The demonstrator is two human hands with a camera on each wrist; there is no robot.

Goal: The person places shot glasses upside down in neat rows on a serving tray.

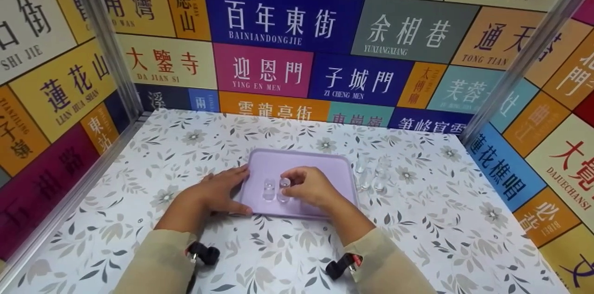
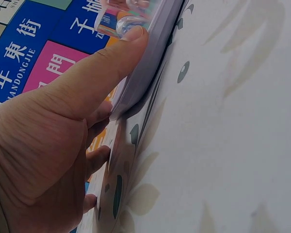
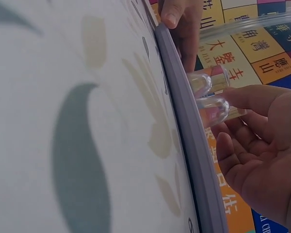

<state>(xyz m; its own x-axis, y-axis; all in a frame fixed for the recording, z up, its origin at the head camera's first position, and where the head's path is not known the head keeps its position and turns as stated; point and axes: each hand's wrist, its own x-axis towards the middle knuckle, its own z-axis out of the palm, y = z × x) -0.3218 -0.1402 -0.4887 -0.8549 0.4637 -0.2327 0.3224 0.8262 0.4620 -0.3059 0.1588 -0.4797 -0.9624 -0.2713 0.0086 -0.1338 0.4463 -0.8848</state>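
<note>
A lilac tray [image 1: 274, 162] with a low rim lies on the table. On its left part two small clear cups [image 1: 268, 190], narrowed at the waist, stand side by side. My right hand [image 1: 312, 186] pinches the right-hand cup [image 1: 284, 190] between thumb and fingers. In the right wrist view the gripped cup [image 3: 214, 109] stands close beside its neighbour [image 3: 201, 84]. My left hand [image 1: 213, 193] rests at the tray's left edge with fingers spread. The left wrist view shows its straight thumb [image 2: 104, 60] against the tray's rim.
Several more clear cups [image 1: 379, 186] stand on the table just right of the tray. A floral cloth [image 1: 297, 247] covers the table. Walls with coloured street-name panels [image 1: 283, 20] rise at the back and both sides, with clear posts [image 1: 519, 53] at the corners.
</note>
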